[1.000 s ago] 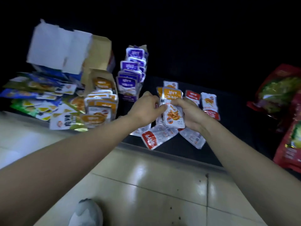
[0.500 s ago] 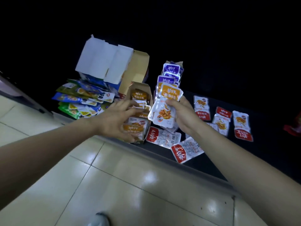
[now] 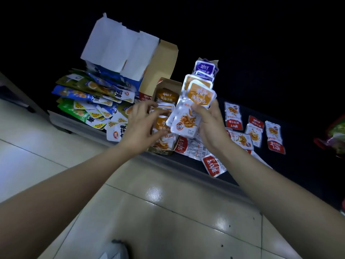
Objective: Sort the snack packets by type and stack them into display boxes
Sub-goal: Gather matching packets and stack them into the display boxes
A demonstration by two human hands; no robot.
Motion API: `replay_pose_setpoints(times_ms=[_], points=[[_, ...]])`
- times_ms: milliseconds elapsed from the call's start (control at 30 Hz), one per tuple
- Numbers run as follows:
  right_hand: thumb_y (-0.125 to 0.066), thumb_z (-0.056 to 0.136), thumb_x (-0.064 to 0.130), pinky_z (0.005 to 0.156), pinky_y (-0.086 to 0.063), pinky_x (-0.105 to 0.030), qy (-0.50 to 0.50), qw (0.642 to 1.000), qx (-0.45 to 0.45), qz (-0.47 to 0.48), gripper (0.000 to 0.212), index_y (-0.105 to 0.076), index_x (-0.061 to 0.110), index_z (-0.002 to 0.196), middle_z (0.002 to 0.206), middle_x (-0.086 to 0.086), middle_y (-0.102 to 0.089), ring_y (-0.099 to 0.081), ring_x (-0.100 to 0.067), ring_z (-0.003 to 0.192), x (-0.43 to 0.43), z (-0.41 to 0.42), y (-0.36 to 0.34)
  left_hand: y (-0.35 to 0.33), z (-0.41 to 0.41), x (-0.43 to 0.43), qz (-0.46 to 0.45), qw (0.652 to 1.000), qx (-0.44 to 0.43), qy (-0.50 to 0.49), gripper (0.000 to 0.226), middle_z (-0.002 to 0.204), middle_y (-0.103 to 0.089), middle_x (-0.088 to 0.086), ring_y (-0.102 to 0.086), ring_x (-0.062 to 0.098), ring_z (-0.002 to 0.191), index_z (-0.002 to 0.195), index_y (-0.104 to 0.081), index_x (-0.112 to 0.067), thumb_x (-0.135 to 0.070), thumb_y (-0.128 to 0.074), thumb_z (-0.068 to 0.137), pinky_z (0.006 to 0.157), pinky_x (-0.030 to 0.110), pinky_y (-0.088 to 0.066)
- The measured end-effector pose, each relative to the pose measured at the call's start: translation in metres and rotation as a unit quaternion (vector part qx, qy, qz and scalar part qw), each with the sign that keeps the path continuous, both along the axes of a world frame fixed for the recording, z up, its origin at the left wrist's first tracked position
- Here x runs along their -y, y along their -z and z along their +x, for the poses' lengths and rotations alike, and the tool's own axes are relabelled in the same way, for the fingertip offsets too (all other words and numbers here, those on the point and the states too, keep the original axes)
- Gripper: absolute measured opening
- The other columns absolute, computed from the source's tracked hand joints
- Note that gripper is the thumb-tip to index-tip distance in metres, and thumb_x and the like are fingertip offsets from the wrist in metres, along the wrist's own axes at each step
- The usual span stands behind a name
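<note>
Silver foil snack packets (image 3: 192,109): orange header band. Flat foil packets (image 3: 214,166): red header band. Rear foil packets (image 3: 204,67): purple. Table (image 3: 298,161): black.

Right of the orange display box (image 3: 162,150) lie 6 red packets (image 3: 273,136). 2 orange packets (image 3: 194,107) are held just above the box, at least 3 more sit inside it, and at least 2 purple packets (image 3: 204,67) stand behind it. Left of it are 2 more boxes, a white-flapped box (image 3: 119,45) and a brown-flapped box (image 3: 164,60), plus green and blue packets (image 3: 89,101) too overlapped to count.
</note>
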State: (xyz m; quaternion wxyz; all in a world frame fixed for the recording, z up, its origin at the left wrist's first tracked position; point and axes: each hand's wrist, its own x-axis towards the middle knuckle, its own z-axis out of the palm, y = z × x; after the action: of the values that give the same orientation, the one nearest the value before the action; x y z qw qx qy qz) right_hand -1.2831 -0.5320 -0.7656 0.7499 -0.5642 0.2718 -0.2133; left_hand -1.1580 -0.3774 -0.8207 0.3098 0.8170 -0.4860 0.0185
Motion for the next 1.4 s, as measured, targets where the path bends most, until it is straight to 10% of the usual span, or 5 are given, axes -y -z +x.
replay_pose_setpoints(times_ms=[800, 900, 1067, 1400], points=[[-0.061, 0.09, 0.039, 0.111, -0.036, -0.04, -0.033, 0.948, -0.082, -0.304, 0.05, -0.035, 0.028, 0.132, 0.133, -0.005, -0.037, -0.034, -0.016, 0.131, -0.05, -0.01, 0.051, -0.003, -0.027, -0.021, -0.044, 0.989, -0.136, -0.029, 0.052, 0.101, -0.047, -0.003, -0.05, 0.0, 0.074, 0.118, -0.052, -0.015, -0.018, -0.081, 0.076, 0.063, 0.006, -0.039], [-0.068, 0.089, 0.029, 0.094, -0.046, -0.023, -0.047, 0.936, -0.124, -0.326, 0.05, -0.048, 0.015, 0.132, 0.119, 0.0, -0.039, -0.047, -0.011, 0.11, -0.036, -0.013, 0.05, -0.001, -0.023, -0.023, -0.039, 0.984, -0.163, -0.064, 0.045, 0.097, -0.049, -0.005, -0.05, 0.001, 0.072, 0.108, -0.05, -0.02, -0.014, -0.08, 0.076, 0.06, 0.008, -0.037], [-0.072, 0.087, 0.024, 0.07, -0.059, -0.038, -0.043, 0.931, -0.127, -0.338, 0.038, -0.059, 0.013, 0.121, 0.112, -0.007, -0.052, -0.065, -0.02, 0.074, -0.032, -0.008, 0.045, 0.001, -0.023, -0.023, -0.043, 0.979, -0.193, -0.056, 0.048, 0.098, -0.053, -0.002, -0.054, 0.004, 0.071, 0.112, -0.045, -0.02, -0.011, -0.078, 0.077, 0.058, 0.007, -0.041], [-0.07, 0.088, 0.016, 0.08, -0.059, -0.032, -0.012, 0.94, -0.118, -0.321, 0.028, -0.064, 0.002, 0.112, 0.112, -0.011, -0.048, -0.064, -0.017, 0.086, -0.042, -0.005, 0.046, 0.0, -0.027, -0.024, -0.071, 0.977, -0.191, -0.058, 0.057, 0.116, -0.054, 0.002, -0.058, 0.008, 0.094, 0.123, -0.045, -0.008, -0.009, -0.078, 0.077, 0.069, 0.008, -0.045]])
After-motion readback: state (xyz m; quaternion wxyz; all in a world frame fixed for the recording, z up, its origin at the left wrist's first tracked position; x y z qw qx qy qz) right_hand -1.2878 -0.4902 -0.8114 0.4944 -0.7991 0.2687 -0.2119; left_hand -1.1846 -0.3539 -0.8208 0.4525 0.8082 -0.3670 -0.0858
